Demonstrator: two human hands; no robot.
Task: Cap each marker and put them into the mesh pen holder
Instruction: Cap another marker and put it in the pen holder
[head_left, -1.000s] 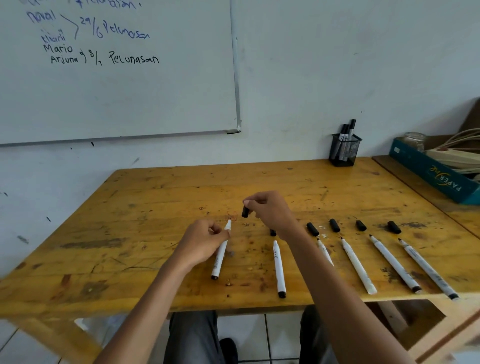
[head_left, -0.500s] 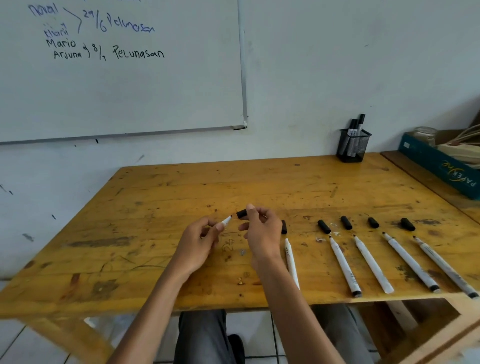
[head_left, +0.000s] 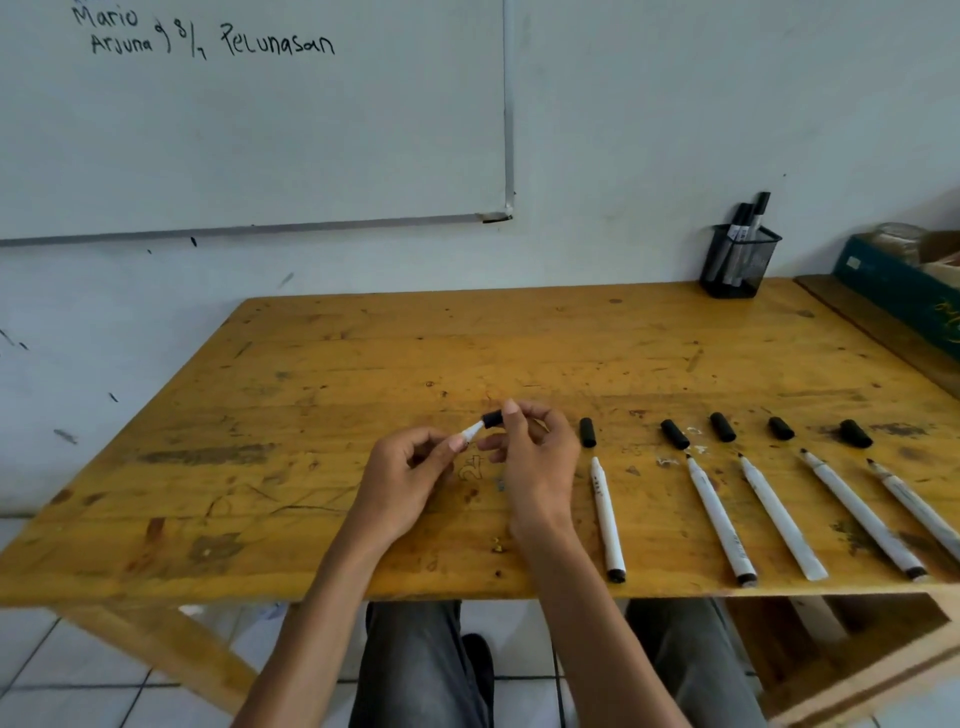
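The black cap is meeting the marker tip, pinched in the right hand; the left hand is gripping the barrel. To their right five markers are waiting uncapped on the table; beyond, the mesh holder is already holding a few.

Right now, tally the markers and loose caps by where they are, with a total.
Uncapped markers lying on the table: 5
Loose caps on the table: 5
Marker in the left hand: 1
Cap in the right hand: 1
Markers in the mesh pen holder: about 3, partly hidden
Total: about 15
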